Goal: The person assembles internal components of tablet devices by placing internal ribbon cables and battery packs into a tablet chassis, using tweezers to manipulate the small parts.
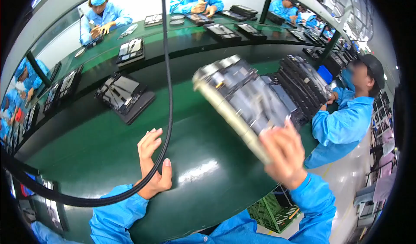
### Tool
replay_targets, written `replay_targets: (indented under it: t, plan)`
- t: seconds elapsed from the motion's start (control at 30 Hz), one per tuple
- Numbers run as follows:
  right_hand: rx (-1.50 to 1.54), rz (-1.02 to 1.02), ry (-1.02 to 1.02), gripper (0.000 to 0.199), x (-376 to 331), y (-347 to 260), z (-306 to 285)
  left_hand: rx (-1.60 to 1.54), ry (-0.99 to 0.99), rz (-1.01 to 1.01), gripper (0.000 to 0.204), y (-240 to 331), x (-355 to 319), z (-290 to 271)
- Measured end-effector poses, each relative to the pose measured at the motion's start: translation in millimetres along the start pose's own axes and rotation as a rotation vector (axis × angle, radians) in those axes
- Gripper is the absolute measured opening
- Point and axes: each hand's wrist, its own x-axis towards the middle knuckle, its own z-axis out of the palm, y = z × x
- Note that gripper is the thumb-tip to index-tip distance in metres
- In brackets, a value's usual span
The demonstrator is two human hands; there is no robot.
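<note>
Pale-edged electronic unit (pixel 247 101) is up ahead & R of the body's midline, above the green tabletop (pixel 203 161), tilted w/ its pale long side toward the wearer. Long axis runs diag., far L end to near R end. R hand (pixel 284 153) has that near end, so it's the closer of the 2; fingers are bent over the end, but blur hides exactly where the thumb sits. L hand (pixel 154 166) is well apart from the unit, lower L: nothing in it, fingers loosely up, thumb spread, palm facing approx. R. Black cable (pixel 168 71) crosses in front of L hand; can't tell if they touch. Stack of dark units (pixel 299 88) is just behind/R of the held unit, contact unclear, w/ 1 co-worker (pixel 346 118) beside it. Another unit (pixel 123 94) lies far L, beyond L hand.
</note>
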Motion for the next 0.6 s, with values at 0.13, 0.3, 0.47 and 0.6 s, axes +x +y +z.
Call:
replay_targets:
  t: [0.13, 0.3, 0.47, 0.6]
  plan:
    - [0.402, -0.027, -0.116, 0.056, 9, -57, 25, -0.313, 0.286, -0.232, 0.071, 17, -7, 8]
    - [0.611, -0.052, -0.189, 0.055, 3, -126, 40, -0.403, 0.281, -0.580, 0.066, 27, -4, 7]
    - [0.526, -0.163, -0.338, 0.074, 11, -139, 65, -0.488, 0.178, -0.806, 0.048, 18, -5, 1]
    - [0.649, -0.215, -0.483, 0.079, 21, -133, 68, -0.179, 0.067, -0.727, 0.041, 12, 2, -1]
